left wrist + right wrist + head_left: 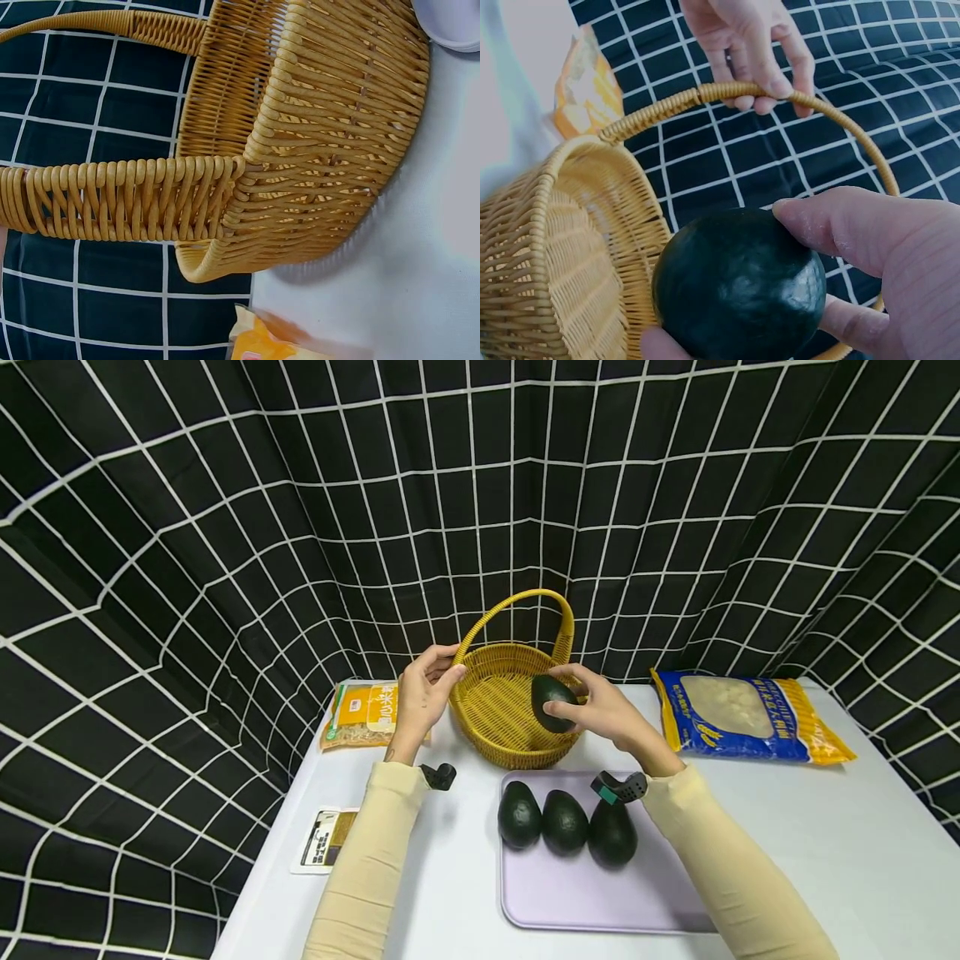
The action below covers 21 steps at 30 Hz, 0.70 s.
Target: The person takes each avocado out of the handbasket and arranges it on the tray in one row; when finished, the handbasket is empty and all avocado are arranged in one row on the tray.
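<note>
A dark green avocado [553, 702] is gripped in my right hand [600, 706], held over the right side of a yellow wicker basket [487, 739]. In the right wrist view, thumb and fingers lie around the avocado [739, 285], and the woven basket wall shows behind it. My left hand [426, 689] pinches the left side of the basket's arched handle [517, 599] between thumb and fingers. The bare woven bottom of the basket shows in the head view. Three more avocados [565, 822] lie in a row on a lilac tray [600, 902] in front of the basket.
An orange food packet [363, 714] lies left of the basket, partly behind my left hand. At the right is a blue and yellow bag [738, 714]. A small white and brown packet [322, 842] rests near the table's left edge. Black gridded cloth [525, 485] hangs behind.
</note>
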Each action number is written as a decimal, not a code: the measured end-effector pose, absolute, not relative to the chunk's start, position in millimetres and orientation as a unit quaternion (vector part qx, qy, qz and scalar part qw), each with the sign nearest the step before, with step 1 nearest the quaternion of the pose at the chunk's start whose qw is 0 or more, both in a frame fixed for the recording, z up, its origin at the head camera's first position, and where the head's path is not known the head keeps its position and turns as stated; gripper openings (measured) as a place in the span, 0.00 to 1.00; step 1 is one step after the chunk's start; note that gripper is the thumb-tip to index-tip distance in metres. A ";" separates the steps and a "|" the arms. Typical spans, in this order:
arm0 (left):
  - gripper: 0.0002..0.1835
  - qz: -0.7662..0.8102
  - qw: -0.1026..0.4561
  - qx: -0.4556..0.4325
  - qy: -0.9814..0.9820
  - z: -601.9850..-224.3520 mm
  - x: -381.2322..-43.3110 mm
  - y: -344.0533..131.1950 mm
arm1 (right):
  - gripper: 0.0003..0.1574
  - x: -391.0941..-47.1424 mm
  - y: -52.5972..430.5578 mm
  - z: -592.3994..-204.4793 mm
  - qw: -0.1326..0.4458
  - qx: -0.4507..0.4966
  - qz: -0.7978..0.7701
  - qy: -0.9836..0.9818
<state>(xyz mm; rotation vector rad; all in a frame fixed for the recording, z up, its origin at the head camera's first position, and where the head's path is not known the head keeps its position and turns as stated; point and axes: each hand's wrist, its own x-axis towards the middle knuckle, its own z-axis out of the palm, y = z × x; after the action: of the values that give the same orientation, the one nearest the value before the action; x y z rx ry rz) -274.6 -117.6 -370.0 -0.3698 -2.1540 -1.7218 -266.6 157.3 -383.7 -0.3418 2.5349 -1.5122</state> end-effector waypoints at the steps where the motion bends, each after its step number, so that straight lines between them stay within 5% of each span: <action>1: 0.15 -0.610 0.178 -0.132 -0.761 -370.1 -274.6 -118.0 | 0.38 -264.9 158.9 -383.3 0.085 -0.113 -0.509 0.849; 21: 0.16 -0.613 0.180 -0.141 -0.756 -392.1 -294.6 -123.6 | 0.41 -228.2 196.6 -388.4 0.080 -0.077 -0.547 0.830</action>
<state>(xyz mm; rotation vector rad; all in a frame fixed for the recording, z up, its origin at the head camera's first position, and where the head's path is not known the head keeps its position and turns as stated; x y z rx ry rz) -294.6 -123.6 -392.1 -0.3997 -2.1360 -1.7324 -228.2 196.6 -388.4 -0.2317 2.4815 -1.6362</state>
